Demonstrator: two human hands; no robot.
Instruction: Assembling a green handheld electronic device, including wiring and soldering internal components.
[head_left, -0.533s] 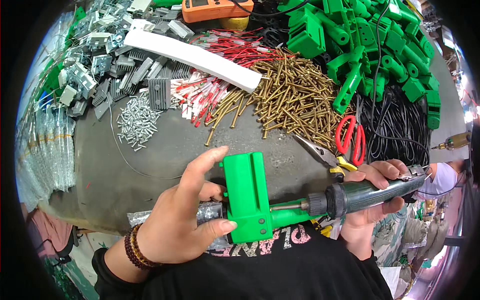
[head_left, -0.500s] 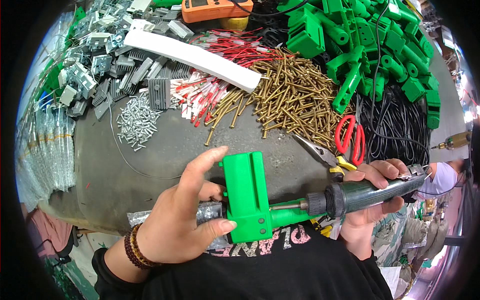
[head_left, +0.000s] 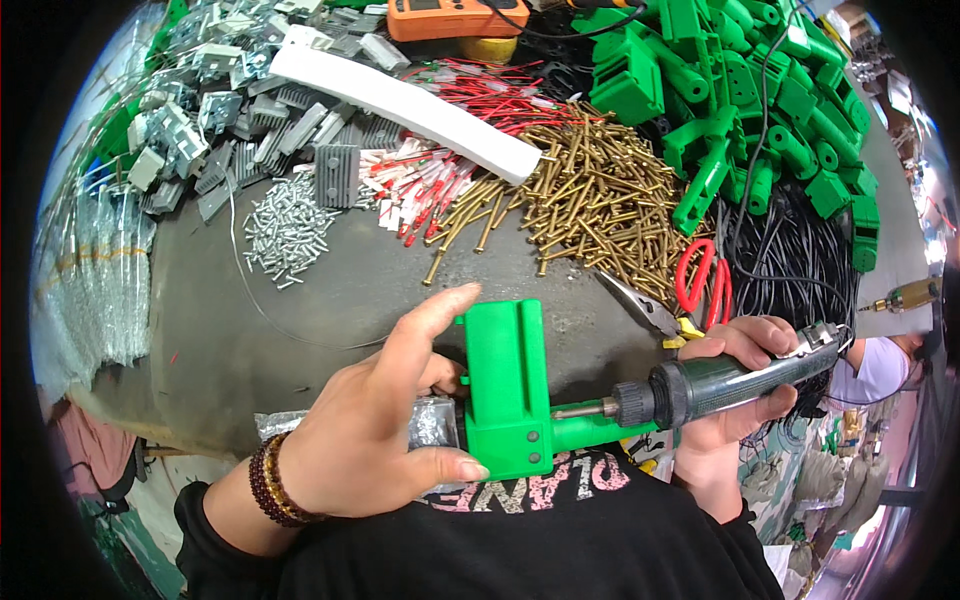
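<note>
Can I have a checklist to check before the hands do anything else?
1. Green boxy plastic housing held by the left hand: ok.
2. Dark cylindrical power screwdriver gripped by the right hand: ok.
3. Left fingers away from the thin metal bit: ok, opposite side of the housing.
4. Bit tip seated in a screw: cannot tell, no screw visible there.
5. Yellow-handled metal pliers well away from the right hand: not ok, they lie close by.

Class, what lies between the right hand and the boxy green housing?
In the head view: the front collar and metal shaft of the screwdriver; a green stem runs just below the shaft.
</note>
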